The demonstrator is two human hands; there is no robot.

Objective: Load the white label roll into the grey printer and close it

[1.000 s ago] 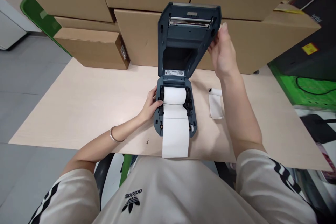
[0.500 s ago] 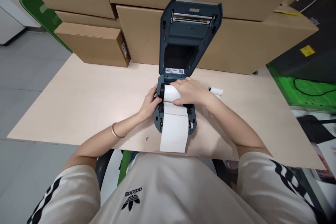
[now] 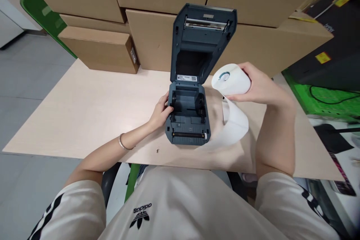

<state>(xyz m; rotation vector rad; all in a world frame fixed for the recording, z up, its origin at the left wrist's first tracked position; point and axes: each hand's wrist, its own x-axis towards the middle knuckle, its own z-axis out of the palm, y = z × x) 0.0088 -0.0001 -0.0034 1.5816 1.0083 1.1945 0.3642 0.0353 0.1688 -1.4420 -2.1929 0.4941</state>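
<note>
A dark blue-grey label printer [image 3: 188, 122] stands on the table with its lid [image 3: 194, 39] tipped up and back. Its roll bay shows bare, with a black roller across the front. My left hand [image 3: 161, 113] grips the printer's left side, thumb on the rim and fingers down the outer wall. To the right of the printer, my right hand [image 3: 257, 84] is closed around a white label roll [image 3: 236, 78], holding it above the table. A loose strip of labels [image 3: 234, 127] curls down from the roll toward the printer's front right corner.
Large cardboard boxes [image 3: 153, 41] form a wall behind the printer. A flatter carton [image 3: 95, 50] sits at the table's back left. The light wooden table [image 3: 70, 120] ends just before my body. A black machine with yellow labels [image 3: 323, 58] stands beyond the right edge.
My right hand has lifted the label roll out of the printer and carried it to the right, its loose strip trailing. My left hand stays on the printer's side.
</note>
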